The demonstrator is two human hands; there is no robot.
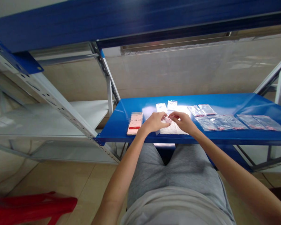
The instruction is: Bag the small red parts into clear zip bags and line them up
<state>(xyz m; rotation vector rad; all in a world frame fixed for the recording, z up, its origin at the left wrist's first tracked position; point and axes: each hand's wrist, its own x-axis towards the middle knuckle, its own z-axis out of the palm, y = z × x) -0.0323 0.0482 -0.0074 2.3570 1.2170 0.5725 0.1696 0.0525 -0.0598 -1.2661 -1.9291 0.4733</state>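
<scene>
Both hands meet over a white sheet (174,129) on the blue shelf. My left hand (155,122) is closed around a small clear plastic bag (166,120), thumb and fingers at its edges. From the right, my right hand (182,121) has its fingertips pinched together at the same bag, where a bit of pink or red shows. Whether the right fingers grip the bag or a small piece at it is too small to tell. Behind the hands lie two small flat bags, a left one (161,107) and a right one (172,105), both washed out by glare.
A phone (135,125) with a running timer lies left of the hands. Several clear zip bags (224,122) with small reddish items spread along the right of the blue shelf (140,104). A blue beam (140,22) crosses overhead. A red stool (35,204) stands at lower left.
</scene>
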